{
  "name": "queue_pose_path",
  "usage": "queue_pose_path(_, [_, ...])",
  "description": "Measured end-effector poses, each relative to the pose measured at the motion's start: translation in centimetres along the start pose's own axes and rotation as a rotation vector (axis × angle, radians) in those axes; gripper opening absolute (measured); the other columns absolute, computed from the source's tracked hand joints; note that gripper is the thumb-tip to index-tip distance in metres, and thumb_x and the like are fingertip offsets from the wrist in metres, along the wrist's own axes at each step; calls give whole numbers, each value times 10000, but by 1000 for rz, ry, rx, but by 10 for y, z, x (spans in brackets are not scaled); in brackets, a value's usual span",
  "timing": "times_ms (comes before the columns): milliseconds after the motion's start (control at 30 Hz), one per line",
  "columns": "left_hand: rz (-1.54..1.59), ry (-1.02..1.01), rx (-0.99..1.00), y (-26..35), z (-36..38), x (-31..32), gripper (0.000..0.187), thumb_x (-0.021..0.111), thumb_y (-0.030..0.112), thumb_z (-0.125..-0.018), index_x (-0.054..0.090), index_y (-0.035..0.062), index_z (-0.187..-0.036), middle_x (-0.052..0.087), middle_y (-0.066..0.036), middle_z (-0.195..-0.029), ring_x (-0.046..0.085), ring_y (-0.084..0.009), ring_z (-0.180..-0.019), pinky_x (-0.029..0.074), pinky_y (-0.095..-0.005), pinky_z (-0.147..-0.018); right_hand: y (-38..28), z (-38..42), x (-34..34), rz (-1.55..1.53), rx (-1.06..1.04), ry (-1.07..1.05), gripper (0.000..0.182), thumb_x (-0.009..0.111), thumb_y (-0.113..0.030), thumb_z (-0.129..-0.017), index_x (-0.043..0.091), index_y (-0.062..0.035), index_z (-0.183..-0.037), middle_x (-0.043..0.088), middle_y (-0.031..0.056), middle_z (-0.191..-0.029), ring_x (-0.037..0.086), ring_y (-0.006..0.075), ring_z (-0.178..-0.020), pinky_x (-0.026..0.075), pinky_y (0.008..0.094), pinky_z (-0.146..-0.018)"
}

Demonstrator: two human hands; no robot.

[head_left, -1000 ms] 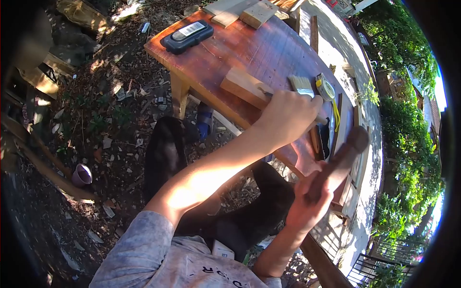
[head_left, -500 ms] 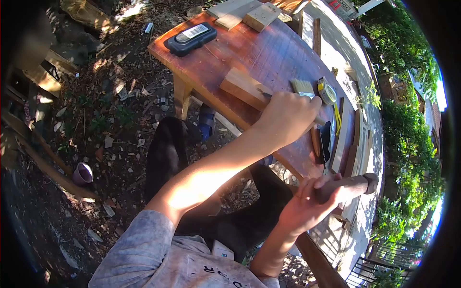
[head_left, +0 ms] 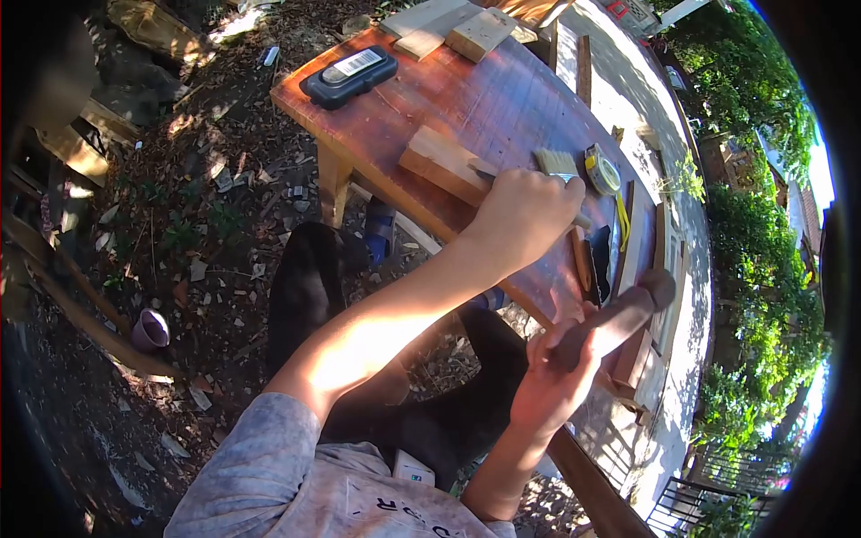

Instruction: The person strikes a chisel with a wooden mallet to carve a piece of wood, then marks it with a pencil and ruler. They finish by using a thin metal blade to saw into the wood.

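My left hand is closed around a chisel, its metal blade pointing left over a wooden block and its handle end showing past my fist. The block lies along the near edge of the table. My right hand grips a dark wooden mallet, raised near the table's right end with its rounded end away from me. Just beyond my left hand are a paint brush and a tape measure.
A black case with a white label sits near the left corner. Wood pieces lie at the far end. A wooden handle rests beside a black item. Long wooden strips line the right side. A purple cup lies on the ground.
The mallet in my right hand has swung up and to the left, and its far end now points higher. My left hand stays on the chisel at the block; the view has shifted slightly.
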State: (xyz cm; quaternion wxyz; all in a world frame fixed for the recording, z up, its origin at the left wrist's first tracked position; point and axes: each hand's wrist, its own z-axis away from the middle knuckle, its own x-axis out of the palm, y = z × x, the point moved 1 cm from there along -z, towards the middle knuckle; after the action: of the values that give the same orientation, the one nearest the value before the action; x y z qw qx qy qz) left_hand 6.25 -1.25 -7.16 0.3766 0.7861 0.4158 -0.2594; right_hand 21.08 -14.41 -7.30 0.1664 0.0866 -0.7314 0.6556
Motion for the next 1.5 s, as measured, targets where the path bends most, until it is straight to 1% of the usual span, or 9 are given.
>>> queue_pose_path(100, [29,13,31,-1,5,1,293,758,207,-848,659,80,-1093,731,-61,-840,753,-269,-756,563,-421,-656,2,3,-11,107,137,-131,496,513,-341,-1095,493,4,-1452,539,43,-828,422,88,-638,334,251,-570])
queue_pose_path(267, [-6,-39,96,6,19,5,358,796,276,-828,666,82,-1099,696,-41,-877,708,-251,-859,506,-420,-784,-3,-7,-14,382,-161,52,259,598,-202,-1053,537,-25,-1232,594,56,-868,443,73,-638,336,214,-576])
queue_pose_path(400, [15,-27,185,16,22,-2,395,798,347,-828,657,83,-1086,642,-44,-941,643,-251,-958,478,-407,-853,-10,-15,-31,577,-164,95,310,646,-136,-1034,558,21,-1287,638,74,-1014,569,116,-858,468,253,-777])
queue_pose_path(533, [114,-17,291,16,20,-4,365,766,316,-845,634,61,-1070,619,-85,-985,613,-276,-1002,476,-418,-884,-9,-14,-38,768,-365,94,398,706,-99,-998,557,56,-1332,649,91,-1099,590,157,-1044,486,307,-933])
queue_pose_path(700, [221,58,374,16,18,0,290,703,214,-857,614,29,-1062,617,-137,-1048,608,-324,-1076,474,-462,-985,-29,-29,-41,984,-461,72,337,795,-150,-917,665,36,-1168,635,130,-1046,614,264,-990,477,383,-950])
queue_pose_path(933, [199,22,378,16,18,-6,348,692,166,-851,586,25,-1152,617,-161,-1164,594,-353,-1159,453,-485,-1063,-48,-54,-39,1365,-725,169,361,830,-209,-896,702,-18,-1174,649,138,-1073,598,322,-1016,454,440,-960])
queue_pose_path(1067, [227,-26,321,20,17,-8,400,698,136,-842,566,42,-1207,620,-157,-1186,589,-362,-1164,452,-498,-1052,-58,-84,-69,1382,-796,407,139,782,-170,-926,751,-85,-1031,685,76,-1025,641,288,-958,462,420,-915])
queue_pose_path(1200, [239,3,298,21,17,-7,423,686,93,-830,562,49,-1232,631,-165,-1156,608,-386,-1120,453,-504,-1025,-65,-95,-66,1330,-734,314,115,763,-160,-932,758,-106,-1034,687,81,-1018,644,286,-967,464,426,-905])
queue_pose_path(1500, [180,-61,251,23,16,-11,450,686,104,-841,569,77,-1275,626,-159,-1146,605,-384,-1100,452,-497,-993,-34,-94,-74,1312,-765,204,305,809,-157,-888,733,-130,-1182,631,137,-1192,622,336,-1096,476,448,-965])
